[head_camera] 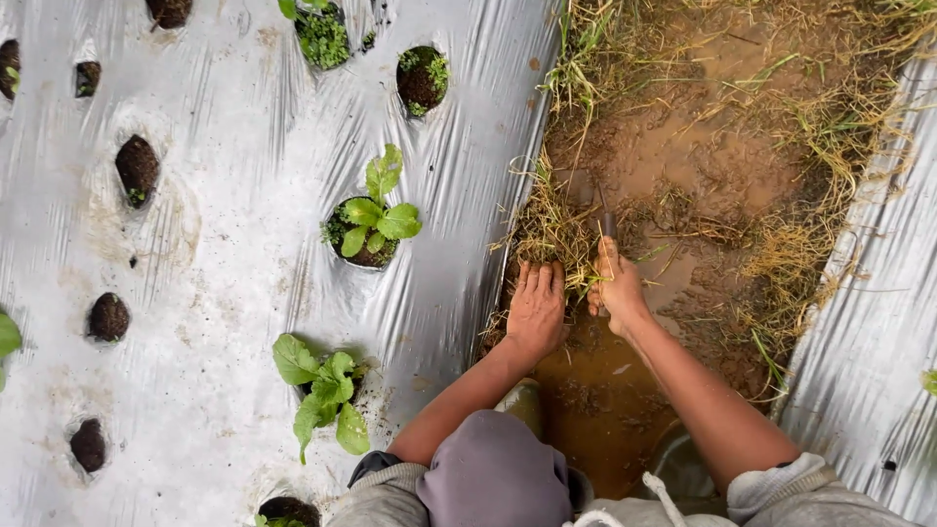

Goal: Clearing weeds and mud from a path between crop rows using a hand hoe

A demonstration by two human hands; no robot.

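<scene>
Your right hand (617, 285) is wrapping around a dark tool (607, 223), so its handle is hiding inside your fist and only a short dark tip is showing; what kind of tool it is stays unclear. The dry grass (551, 234) is covering the fingertips of your left hand (536, 310). Your knees and the grey cloth are blocking the near end of the muddy furrow (683, 166), along with most of your boots (524, 401). The picture's edges are cutting off the silver mulch sheet (224, 293), several planting holes and one seedling (8, 337) at the left.
</scene>
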